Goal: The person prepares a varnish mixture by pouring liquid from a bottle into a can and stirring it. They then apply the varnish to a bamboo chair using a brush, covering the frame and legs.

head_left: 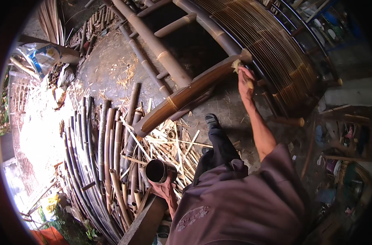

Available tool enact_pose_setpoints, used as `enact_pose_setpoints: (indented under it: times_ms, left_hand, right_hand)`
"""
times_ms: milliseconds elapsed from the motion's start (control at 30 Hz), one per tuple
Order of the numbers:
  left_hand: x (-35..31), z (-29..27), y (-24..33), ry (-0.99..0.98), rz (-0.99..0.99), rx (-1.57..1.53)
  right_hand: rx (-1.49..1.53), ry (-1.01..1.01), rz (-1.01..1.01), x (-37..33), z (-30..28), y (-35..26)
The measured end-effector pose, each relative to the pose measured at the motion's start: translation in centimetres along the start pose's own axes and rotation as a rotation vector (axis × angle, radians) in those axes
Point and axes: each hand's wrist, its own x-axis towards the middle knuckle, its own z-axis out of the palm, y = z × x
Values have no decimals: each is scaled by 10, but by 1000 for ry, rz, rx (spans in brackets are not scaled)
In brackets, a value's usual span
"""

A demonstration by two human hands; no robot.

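In my left hand (164, 190) is a dark round can (155, 171), held upright enough that its black inside shows. My right arm reaches far forward, and the right hand (246, 77) is closed on what looks like a paintbrush with a pale yellowish head (236, 65). That head touches the far end of a thick, glossy brown bamboo pole (175, 102), part of a large bamboo frame. Beside it, slim slats make up a curved brown bamboo panel (272, 49). How much liquid is in the can cannot be seen.
Cut bamboo poles (106, 143) lie piled at the left, with pale split strips (182, 143) next to my legs. A wooden beam (143, 224) sits near my left arm. Plastic bags (45, 57) lie at far left, and cluttered shelves (345, 134) stand at right.
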Motion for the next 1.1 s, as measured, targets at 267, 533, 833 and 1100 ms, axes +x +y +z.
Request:
enact_pose_setpoints:
  times_ms: [267, 533, 833, 1100]
  left_hand:
    - [23, 38, 31, -110, 0, -24]
    - [31, 62, 39, -63, 158, -56]
    - [46, 73, 23, -14, 145, -9]
    - [39, 95, 38, 9, 82, -34]
  right_hand:
    - [489, -521, 127, -74, 67, -88]
    - [80, 114, 153, 78, -49, 80]
    - [-52, -248, 340, 112, -44, 63]
    - [-594, -458, 630, 224, -4, 103]
